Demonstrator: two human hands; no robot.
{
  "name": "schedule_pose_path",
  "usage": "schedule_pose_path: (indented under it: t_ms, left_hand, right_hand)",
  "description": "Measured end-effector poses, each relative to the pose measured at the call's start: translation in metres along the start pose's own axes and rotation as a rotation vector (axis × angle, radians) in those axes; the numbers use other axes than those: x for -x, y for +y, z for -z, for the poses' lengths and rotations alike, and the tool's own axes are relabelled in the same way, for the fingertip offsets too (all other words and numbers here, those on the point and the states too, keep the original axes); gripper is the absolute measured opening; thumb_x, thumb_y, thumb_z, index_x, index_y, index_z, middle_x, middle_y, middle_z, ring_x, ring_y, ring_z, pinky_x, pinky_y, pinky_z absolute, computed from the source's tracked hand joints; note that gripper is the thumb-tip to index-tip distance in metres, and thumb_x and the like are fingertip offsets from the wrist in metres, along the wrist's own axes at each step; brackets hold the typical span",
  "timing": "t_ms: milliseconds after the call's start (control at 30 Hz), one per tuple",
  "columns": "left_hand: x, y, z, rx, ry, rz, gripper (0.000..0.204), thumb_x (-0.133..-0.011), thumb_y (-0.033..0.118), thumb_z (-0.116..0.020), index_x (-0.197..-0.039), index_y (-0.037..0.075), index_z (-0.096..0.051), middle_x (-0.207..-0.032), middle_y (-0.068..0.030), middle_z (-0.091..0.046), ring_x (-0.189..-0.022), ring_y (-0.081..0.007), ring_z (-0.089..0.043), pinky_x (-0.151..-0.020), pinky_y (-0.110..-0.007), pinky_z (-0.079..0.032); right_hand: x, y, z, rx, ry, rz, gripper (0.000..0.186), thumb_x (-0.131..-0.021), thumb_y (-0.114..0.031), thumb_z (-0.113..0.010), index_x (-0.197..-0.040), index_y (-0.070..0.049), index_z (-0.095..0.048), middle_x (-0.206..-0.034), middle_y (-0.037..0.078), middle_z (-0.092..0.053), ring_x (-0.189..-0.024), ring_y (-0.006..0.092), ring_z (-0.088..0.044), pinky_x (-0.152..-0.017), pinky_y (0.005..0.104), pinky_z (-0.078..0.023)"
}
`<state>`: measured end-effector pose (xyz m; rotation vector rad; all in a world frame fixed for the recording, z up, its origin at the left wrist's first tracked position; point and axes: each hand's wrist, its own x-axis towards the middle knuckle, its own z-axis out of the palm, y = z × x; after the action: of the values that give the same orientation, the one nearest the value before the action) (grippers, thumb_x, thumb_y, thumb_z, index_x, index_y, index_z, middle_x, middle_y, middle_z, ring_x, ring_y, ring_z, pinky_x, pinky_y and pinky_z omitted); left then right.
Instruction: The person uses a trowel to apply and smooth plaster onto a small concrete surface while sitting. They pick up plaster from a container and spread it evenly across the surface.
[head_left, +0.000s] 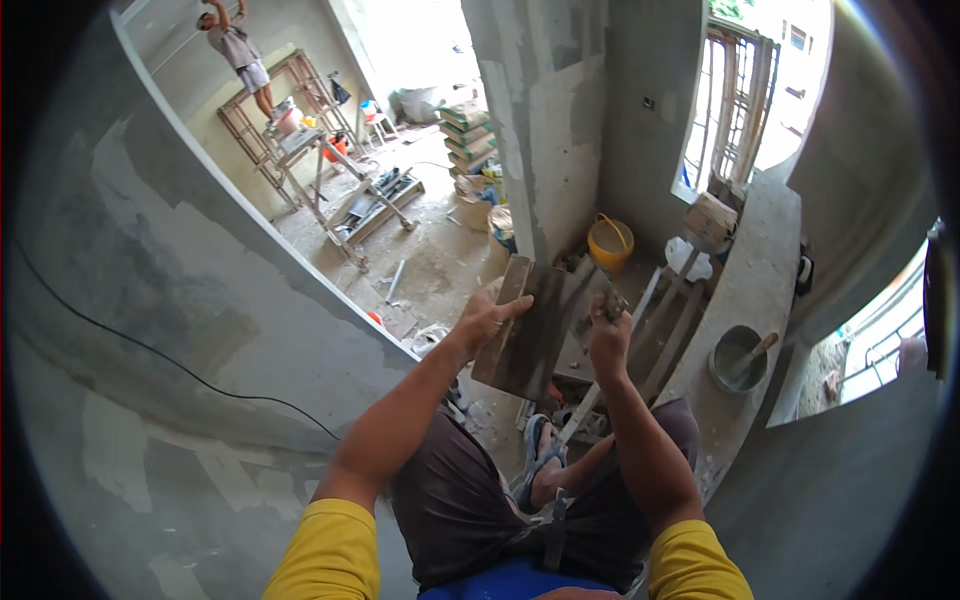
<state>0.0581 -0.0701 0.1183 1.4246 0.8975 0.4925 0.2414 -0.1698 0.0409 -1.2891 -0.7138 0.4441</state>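
My left hand is closed round the wooden strip along one side of a plastering float, a flat, rectangular, grey-brown board. My right hand is shut on the handle of a trowel. The trowel's greyish blade is blurred and lies at the float's right side; whether the two touch, I cannot tell. Both tools are up in front of me, above my legs. Right of my right hand, a dark bucket of grey paste with a wooden-handled tool in it stands on a ledge.
The grey ledge runs along my right below the window. A yellow bucket stands ahead by the wall corner. Wooden bars stand near my feet. A black cable hangs on the left wall. Beyond, a person stands on scaffolding near stacked bags.
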Motion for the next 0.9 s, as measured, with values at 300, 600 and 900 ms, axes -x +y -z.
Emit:
schedule_pose_path:
  t_ms: [300, 600, 900]
  left_hand:
    - [-0.007, -0.02, -0.008, -0.122, 0.085, 0.017, 0.032, -0.091, 0.029, -0.069, -0.104, -0.001, -0.067, -0.089, -0.0035, -0.068, -0.078, -0.012, -0.06, -0.072, -0.03, -0.048]
    - [-0.01, -0.033, -0.008, -0.23, -0.088, -0.138, 0.021, -0.09, 0.017, -0.065, -0.107, 0.003, -0.066, -0.093, -0.0042, -0.069, -0.085, -0.0104, -0.061, -0.076, -0.03, -0.049]
    - [-0.003, -0.025, -0.009, -0.474, -0.039, -0.125, 0.024, -0.083, 0.016, -0.067, -0.101, 0.001, -0.069, -0.086, -0.0079, -0.07, -0.079, -0.0107, -0.06, -0.072, -0.033, -0.049]
  right_hand:
    - [0.014, -0.015, -0.009, 0.032, -0.062, -0.024, 0.019, -0.094, -0.013, -0.056, -0.084, 0.002, -0.059, -0.067, -0.003, -0.048, -0.067, 0.0082, -0.041, -0.059, 0.0295, -0.036]
    - [0.027, -0.016, -0.017, 0.094, -0.211, -0.044, 0.017, -0.093, -0.007, -0.055, -0.104, 0.002, -0.064, -0.082, 0.007, -0.064, -0.075, 0.0142, -0.055, -0.071, 0.0303, -0.046]
    - [0.032, -0.02, -0.027, 0.178, -0.288, 0.311, 0.035, -0.09, 0.001, -0.054, -0.124, -0.001, -0.061, -0.114, 0.016, -0.065, -0.108, 0.0243, -0.062, -0.095, 0.0323, -0.045]
